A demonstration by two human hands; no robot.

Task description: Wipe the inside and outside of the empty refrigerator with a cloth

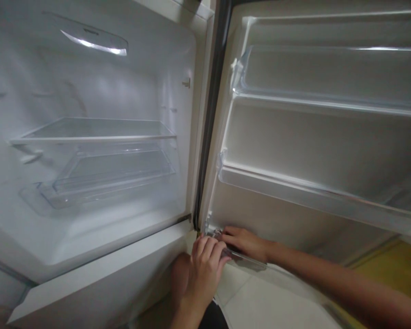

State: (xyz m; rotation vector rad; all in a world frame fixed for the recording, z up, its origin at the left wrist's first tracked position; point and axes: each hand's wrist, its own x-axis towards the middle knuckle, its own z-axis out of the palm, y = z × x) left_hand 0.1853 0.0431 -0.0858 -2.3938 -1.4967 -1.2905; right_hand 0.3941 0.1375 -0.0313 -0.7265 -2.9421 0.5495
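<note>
While at bin rim point(249, 262) — both hands point(208, 253) point(244, 241)

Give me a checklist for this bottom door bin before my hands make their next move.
1. Fridge door swung open, inner side in view: ok.
2. Left hand at the hinge-side end of the bottom door bin: ok.
3. Right hand at that same end, on the door side: ok.
4. That end of the bin fully seated in the door: cannot tell; the fingers cover much of it.
5. Far end of the bin seated: cannot tell; it is not clearly in view.
6. Middle door bin away from both hands, higher on the door: ok.
</note>
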